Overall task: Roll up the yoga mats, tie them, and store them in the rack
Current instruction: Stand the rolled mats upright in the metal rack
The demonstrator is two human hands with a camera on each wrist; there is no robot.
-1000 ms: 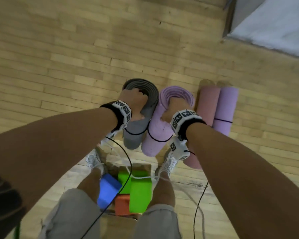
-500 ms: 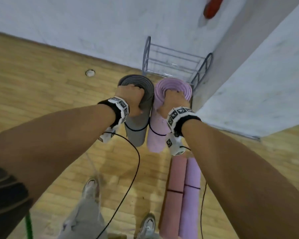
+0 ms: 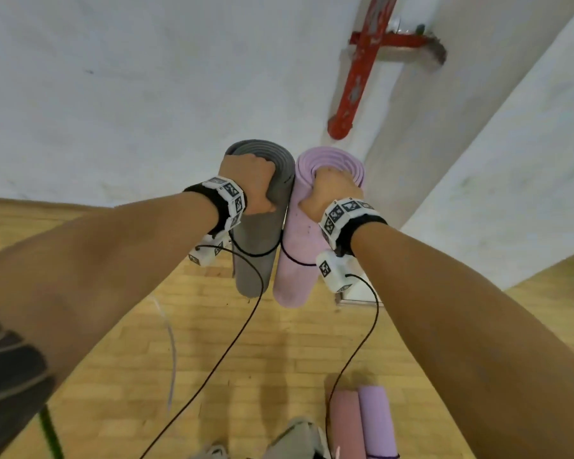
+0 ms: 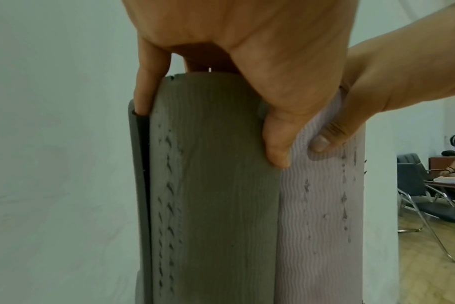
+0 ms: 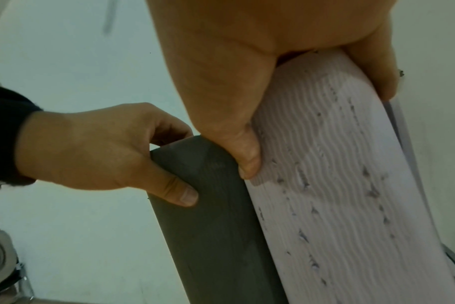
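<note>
My left hand point(image 3: 252, 183) grips the top end of a rolled grey yoga mat point(image 3: 259, 240), fingers hooked into its core and thumb on its outside. My right hand point(image 3: 328, 190) holds a rolled lilac yoga mat point(image 3: 295, 256) the same way. Both mats hang upright side by side, touching, each with a black tie point(image 3: 256, 253) around it. The wrist views show the grey mat point(image 4: 216, 185) and the lilac mat point(image 5: 338, 185) close up, thumbs pressed on them. The rack is out of sight in these views.
Two more tied rolls, a pink one point(image 3: 345, 425) and a lilac one point(image 3: 376, 422), lie on the wooden floor point(image 3: 212, 342) at the lower right. A white wall point(image 3: 146, 94) with a red pipe bracket point(image 3: 362, 71) stands ahead. Black cables point(image 3: 246, 326) dangle from my wrists.
The view has tilted up from the floor to the wall. Both mats stay in my hands, carried closer to the wall; the rack seen half a second ago is now out of sight.
</note>
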